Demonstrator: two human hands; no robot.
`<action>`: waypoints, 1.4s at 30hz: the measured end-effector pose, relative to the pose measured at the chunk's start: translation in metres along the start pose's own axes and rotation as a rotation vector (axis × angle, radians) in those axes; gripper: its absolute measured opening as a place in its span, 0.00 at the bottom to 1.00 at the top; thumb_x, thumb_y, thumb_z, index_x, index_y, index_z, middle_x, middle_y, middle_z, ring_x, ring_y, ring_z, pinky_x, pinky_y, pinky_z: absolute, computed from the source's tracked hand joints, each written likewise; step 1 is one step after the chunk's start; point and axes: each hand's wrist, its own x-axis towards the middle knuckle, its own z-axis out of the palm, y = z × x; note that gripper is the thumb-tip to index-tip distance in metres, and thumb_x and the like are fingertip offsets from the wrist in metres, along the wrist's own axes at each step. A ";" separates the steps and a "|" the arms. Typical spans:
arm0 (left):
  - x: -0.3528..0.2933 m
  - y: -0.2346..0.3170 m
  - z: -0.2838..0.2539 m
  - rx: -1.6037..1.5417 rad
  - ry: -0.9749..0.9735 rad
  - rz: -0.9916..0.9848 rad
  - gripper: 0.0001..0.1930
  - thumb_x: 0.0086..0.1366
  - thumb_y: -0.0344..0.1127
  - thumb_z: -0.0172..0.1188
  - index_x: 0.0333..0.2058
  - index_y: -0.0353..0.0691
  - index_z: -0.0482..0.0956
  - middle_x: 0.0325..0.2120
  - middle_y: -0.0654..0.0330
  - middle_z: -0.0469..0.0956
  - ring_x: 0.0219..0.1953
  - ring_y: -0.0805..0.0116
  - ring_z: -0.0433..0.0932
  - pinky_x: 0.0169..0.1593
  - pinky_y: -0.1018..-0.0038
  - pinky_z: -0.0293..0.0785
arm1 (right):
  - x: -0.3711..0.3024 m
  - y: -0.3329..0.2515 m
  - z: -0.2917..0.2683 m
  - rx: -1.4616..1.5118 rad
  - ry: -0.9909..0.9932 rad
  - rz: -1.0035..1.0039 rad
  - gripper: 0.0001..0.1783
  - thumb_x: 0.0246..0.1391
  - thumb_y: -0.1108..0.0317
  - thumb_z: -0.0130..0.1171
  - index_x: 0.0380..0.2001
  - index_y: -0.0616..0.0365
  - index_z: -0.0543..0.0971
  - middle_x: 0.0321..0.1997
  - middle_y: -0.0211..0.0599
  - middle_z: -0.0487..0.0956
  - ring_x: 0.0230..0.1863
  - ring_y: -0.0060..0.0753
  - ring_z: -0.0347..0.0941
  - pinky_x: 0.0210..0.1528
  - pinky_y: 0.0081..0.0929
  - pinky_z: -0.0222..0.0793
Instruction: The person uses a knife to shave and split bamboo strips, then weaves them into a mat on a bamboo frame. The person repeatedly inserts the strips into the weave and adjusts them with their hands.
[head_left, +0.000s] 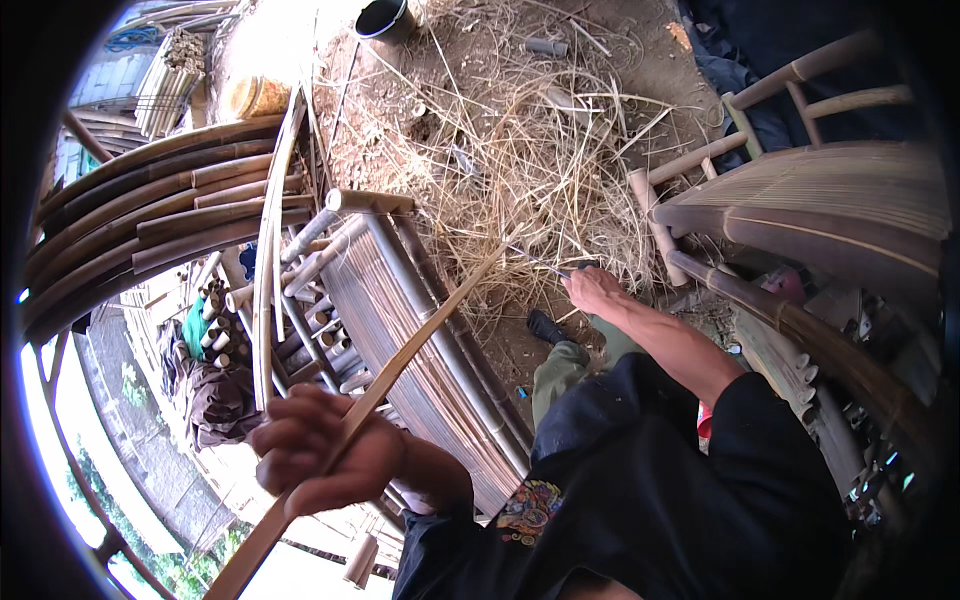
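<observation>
A long, flat bamboo strip (425,330) slants from the lower left up toward the middle of the view. My left hand (335,452) is closed around it, fingers curled and slightly blurred, with the thumb along its lower side. Farther right, my right hand (596,290) grips the handle of a knife with a thin blade (540,263). The blade points left toward the far end of the strip; whether the two touch, I cannot tell. Beneath the strip stands a bamboo bench (385,300) with a slatted top.
Bamboo shavings (560,180) cover the ground ahead, with a black bucket (385,20) beyond. Thick split bamboo poles (160,195) are stacked at left. Another slatted bamboo piece of furniture (820,215) stands on the right. Cut bamboo tubes (215,330) lie left of the bench.
</observation>
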 end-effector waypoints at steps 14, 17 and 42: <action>-0.105 -0.128 0.016 -0.253 -0.127 -0.115 0.25 0.70 0.60 0.39 0.20 0.50 0.59 0.20 0.70 0.55 0.21 0.76 0.54 0.21 0.78 0.50 | 0.116 -0.006 0.050 0.219 0.071 -0.147 0.21 0.66 0.49 0.42 0.26 0.51 0.72 0.14 0.26 0.59 0.12 0.19 0.50 0.09 0.22 0.52; -0.108 -0.132 0.020 -0.303 -0.124 -0.122 0.23 0.70 0.60 0.40 0.22 0.52 0.63 0.20 0.73 0.57 0.21 0.76 0.56 0.21 0.78 0.52 | 0.140 0.026 0.100 -0.384 0.279 -0.330 0.20 0.67 0.50 0.40 0.27 0.50 0.69 0.14 0.23 0.54 0.12 0.19 0.47 0.08 0.22 0.47; -0.104 -0.142 0.012 -0.380 -0.189 -0.145 0.18 0.71 0.50 0.43 0.22 0.51 0.62 0.20 0.74 0.57 0.22 0.78 0.58 0.22 0.80 0.53 | 0.153 0.001 0.031 0.401 -0.090 -0.136 0.22 0.65 0.51 0.45 0.25 0.57 0.72 0.13 0.29 0.66 0.10 0.24 0.59 0.08 0.30 0.58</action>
